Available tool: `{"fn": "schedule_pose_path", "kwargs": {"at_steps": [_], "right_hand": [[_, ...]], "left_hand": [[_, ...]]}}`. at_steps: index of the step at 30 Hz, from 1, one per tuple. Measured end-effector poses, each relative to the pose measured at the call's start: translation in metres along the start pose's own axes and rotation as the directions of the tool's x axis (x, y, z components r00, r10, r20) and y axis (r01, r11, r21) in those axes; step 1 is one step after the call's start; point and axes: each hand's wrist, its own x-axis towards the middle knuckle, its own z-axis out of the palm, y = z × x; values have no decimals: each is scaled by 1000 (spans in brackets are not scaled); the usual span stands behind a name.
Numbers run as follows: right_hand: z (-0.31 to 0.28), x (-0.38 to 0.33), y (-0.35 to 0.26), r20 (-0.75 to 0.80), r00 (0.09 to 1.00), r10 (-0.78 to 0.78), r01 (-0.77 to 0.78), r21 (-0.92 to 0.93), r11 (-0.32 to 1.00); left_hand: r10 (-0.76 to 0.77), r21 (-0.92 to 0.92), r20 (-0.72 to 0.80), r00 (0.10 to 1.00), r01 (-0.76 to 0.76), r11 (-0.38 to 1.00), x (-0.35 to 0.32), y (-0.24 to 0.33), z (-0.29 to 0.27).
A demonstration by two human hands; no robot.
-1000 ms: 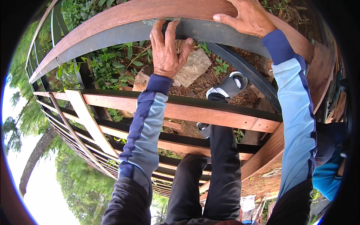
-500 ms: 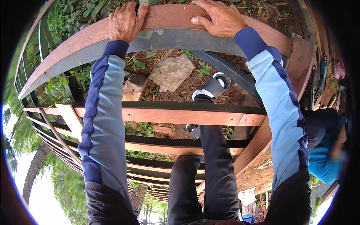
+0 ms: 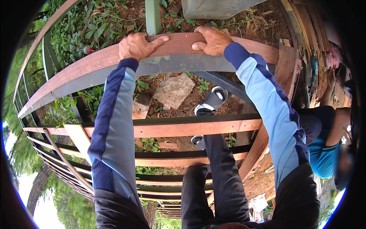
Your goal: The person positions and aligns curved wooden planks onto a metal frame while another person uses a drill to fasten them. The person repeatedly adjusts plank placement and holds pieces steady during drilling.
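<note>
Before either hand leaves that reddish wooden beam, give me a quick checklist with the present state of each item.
1. Left hand gripping the wooden beam: ok, fingers over the top.
2. Right hand gripping the same beam: ok.
3. Forward foot on a lower metal bar: ok.
4. Rear foot firmly placed: cannot tell, mostly hidden.
5. Beam fixed firmly: cannot tell.
6. Ground below free of hazards: not ok, a rock lies there.

Both hands [image 3: 138,45] [image 3: 214,39] on curved wooden rail [image 3: 76,68]
</note>
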Motion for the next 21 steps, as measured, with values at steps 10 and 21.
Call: {"fn": "schedule_pose_path", "kwargs": {"at_steps": [10,21], "right_hand": [[-23,-2,-24,225,957,181,-183,-14,983],[-12,-12,-22,120,972,202,-202,-14,979]], "left_hand": [[15,0,-83,996,-15,1000,-1,2,1],[14,-42,-46,999,-16,999,-3,6,-7]]}}
